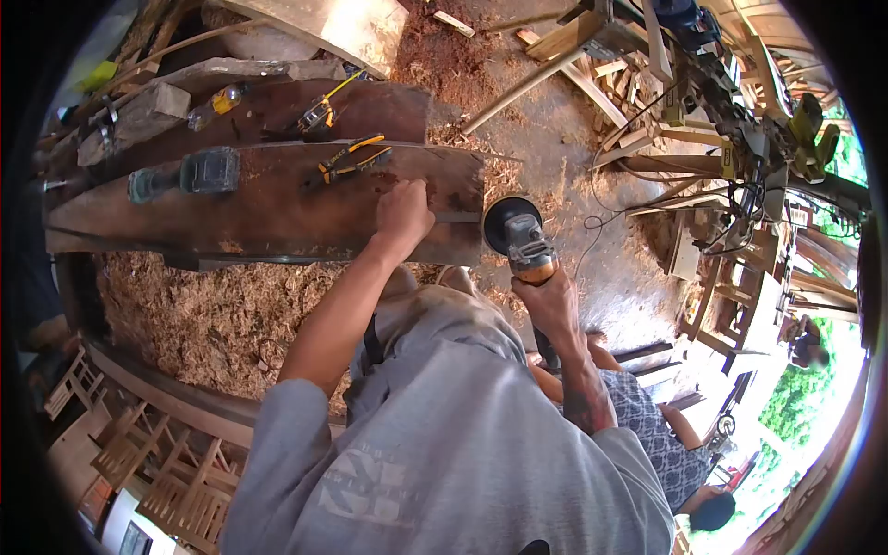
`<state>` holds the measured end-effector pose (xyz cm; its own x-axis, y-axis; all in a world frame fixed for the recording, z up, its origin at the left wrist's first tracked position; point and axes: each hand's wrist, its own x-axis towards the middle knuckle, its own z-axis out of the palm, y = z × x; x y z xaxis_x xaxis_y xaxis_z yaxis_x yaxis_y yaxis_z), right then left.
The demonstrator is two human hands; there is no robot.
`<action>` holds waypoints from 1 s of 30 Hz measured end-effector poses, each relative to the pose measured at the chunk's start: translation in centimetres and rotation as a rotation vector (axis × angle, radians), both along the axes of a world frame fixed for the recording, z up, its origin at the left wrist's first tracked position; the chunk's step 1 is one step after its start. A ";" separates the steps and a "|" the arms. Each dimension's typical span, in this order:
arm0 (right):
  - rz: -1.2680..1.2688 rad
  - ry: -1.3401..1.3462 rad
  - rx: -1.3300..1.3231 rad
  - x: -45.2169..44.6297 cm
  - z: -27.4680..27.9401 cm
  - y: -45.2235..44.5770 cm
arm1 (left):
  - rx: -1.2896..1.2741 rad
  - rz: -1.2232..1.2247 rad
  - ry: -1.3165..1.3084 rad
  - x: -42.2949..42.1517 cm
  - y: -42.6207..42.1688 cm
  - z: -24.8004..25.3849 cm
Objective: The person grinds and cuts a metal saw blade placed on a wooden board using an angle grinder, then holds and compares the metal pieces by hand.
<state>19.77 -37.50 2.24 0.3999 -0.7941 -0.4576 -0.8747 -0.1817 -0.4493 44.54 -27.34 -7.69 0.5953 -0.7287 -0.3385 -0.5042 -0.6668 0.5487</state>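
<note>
My left hand (404,219) is closed in a fist on the dark wooden bench top (287,208). A thin, flat grey-brown strip (457,217) sticks out from under it, pointing right toward the bench end. My right hand (552,298) is wrapped round an angle grinder (530,245) fitted with a round disc (505,220). The disc sits just past the end of the bench, at the strip's tip; whether the two touch, I cannot tell. Pliers with orange-and-black handles (353,159) lie beyond my left hand.
A greenish power tool (190,174) rests on the bench's left part. Another yellow-and-black hand tool (316,115) and a yellow-handled object (224,99) lie farther back. Wood shavings (213,319) cover the floor. A person in a patterned garment (647,416) is at right; cables and timber lie beyond.
</note>
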 end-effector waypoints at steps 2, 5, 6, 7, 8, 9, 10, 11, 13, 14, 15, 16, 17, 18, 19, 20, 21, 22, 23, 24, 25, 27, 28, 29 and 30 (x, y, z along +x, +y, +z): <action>0.007 0.036 -0.001 0.3 0.0 0.0 | 0.029 0.039 -0.006 0.1 -0.5 0.6; 0.044 0.024 -0.061 0.0 -1.1 -0.1 | 0.118 0.008 0.011 0.3 -1.1 1.9; 0.045 0.025 -0.060 -0.1 -1.2 -0.1 | 0.136 -0.008 0.022 0.4 -1.2 2.2; 0.049 0.033 -0.058 -0.1 -1.3 -0.2 | 0.155 -0.024 0.033 0.4 -1.3 2.3; 0.053 0.039 -0.055 -0.1 -1.3 -0.2 | 0.156 -0.023 0.034 0.3 -1.4 2.1; 0.053 0.039 -0.054 0.0 -1.2 -0.2 | 0.154 -0.016 0.025 0.3 -1.5 1.9; 0.055 0.044 -0.043 0.2 -0.8 -0.2 | 0.152 -0.009 0.016 0.2 -1.5 1.6; 0.055 0.049 -0.032 0.3 -0.6 -0.2 | 0.153 -0.011 0.016 0.1 -1.5 1.3; 0.054 0.059 -0.022 0.5 -0.4 -0.4 | 0.132 -0.025 -0.005 0.1 -1.6 1.0; 0.058 0.066 -0.013 0.5 -0.3 -0.4 | 0.131 -0.028 -0.005 0.0 -1.5 0.8; 0.057 0.066 -0.013 0.7 0.0 -0.5 | 0.126 -0.037 -0.018 0.0 -1.5 0.7; 0.064 0.070 -0.015 0.9 0.2 -0.5 | 0.120 -0.044 -0.032 0.1 -1.5 0.6; 0.074 0.072 -0.016 1.1 0.4 -0.6 | 0.119 -0.043 -0.034 0.1 -1.5 0.6; 0.076 0.071 -0.017 1.1 0.3 -0.6 | 0.139 -0.050 -0.033 0.1 -1.6 0.5; 0.070 0.050 -0.021 1.0 0.1 -0.6 | 0.159 -0.058 -0.032 0.1 -1.6 0.4; 0.065 0.029 -0.024 0.9 -0.1 -0.7 | 0.159 -0.056 -0.033 0.1 -1.6 0.3; 0.068 0.028 -0.024 0.9 -0.3 -0.7 | 0.162 -0.058 -0.040 0.1 -1.7 0.2; 0.068 0.039 -0.030 0.9 -0.6 -0.8 | 0.166 -0.060 -0.047 0.1 -1.7 0.1; 0.068 0.049 -0.036 0.9 -0.7 -0.8 | 0.167 -0.057 -0.048 0.1 -1.6 -0.1; 0.070 0.049 -0.035 0.8 -0.7 -0.9 | 0.156 -0.059 -0.055 0.1 -1.6 0.0; 0.084 0.030 -0.026 0.8 -0.7 -0.9 | 0.146 -0.060 -0.063 0.1 -1.6 0.0; 0.103 0.010 -0.015 0.8 -0.7 -1.0 | 0.164 -0.050 -0.024 0.1 -1.7 0.3; 0.101 0.005 -0.016 0.7 -0.6 -1.0 | 0.180 -0.044 0.015 0.2 -1.8 0.5; 0.098 0.001 -0.017 0.7 -0.6 -1.0 | 0.181 -0.042 0.014 0.3 -1.8 0.6; 0.098 0.000 -0.016 0.7 -0.8 -1.1 | 0.187 -0.049 0.014 0.3 -1.8 0.7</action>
